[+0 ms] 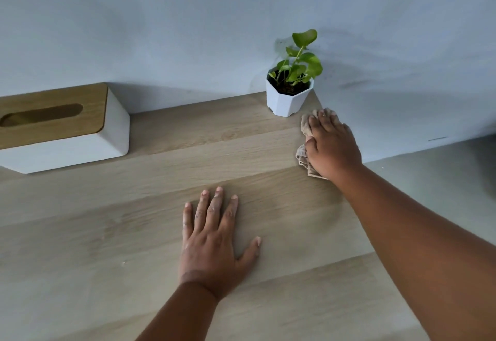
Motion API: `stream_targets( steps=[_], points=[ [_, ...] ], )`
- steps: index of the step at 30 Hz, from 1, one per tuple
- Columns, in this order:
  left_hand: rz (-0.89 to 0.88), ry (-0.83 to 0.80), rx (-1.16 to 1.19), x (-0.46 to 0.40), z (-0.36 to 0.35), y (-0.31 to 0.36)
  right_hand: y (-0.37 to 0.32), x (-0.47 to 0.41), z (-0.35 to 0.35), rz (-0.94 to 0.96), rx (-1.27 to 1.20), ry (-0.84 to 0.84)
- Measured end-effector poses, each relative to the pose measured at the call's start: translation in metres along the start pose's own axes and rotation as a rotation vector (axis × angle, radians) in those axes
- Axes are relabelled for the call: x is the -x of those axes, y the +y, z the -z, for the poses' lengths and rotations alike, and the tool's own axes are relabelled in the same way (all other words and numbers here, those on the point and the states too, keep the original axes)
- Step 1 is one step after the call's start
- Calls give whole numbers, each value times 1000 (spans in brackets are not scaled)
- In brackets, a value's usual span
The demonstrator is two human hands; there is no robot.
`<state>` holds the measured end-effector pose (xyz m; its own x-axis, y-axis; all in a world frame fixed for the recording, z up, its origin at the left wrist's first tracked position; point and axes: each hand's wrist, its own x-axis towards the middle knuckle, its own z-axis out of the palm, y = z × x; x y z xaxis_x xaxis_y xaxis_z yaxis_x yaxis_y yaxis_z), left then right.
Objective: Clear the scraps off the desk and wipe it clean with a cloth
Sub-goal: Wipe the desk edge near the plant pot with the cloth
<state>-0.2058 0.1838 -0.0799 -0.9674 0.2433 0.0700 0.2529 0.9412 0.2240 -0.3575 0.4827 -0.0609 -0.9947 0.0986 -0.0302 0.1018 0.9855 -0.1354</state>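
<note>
A light wooden desk (150, 206) fills the lower part of the view. My right hand (331, 144) presses a crumpled beige cloth (302, 156) flat against the desk at its far right corner, just right of a potted plant. Most of the cloth is hidden under the palm; its edges show at the left of the hand. My left hand (214, 241) lies flat on the desk's middle, fingers spread and straight, holding nothing. A tiny pale speck (123, 263) lies on the wood to the left of it.
A small green plant in a white faceted pot (288, 99) stands at the back right by the wall. A white tissue box with a wooden lid (61, 131) sits at the back left. The desk's right edge runs close to my right forearm, with grey floor beyond.
</note>
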Motion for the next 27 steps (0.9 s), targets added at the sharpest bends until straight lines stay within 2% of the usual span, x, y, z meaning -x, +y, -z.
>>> stream_targets(
  steps=[10, 18, 27],
  points=[
    [19, -48, 15, -1, 10, 4, -2, 123, 4, 47, 32, -11],
    [28, -21, 22, 1, 12, 7, 2, 236, -5, 59, 44, -35],
    [35, -5, 30, 2, 10, 6, 36, 341, -8, 135, -9, 72]
  ],
)
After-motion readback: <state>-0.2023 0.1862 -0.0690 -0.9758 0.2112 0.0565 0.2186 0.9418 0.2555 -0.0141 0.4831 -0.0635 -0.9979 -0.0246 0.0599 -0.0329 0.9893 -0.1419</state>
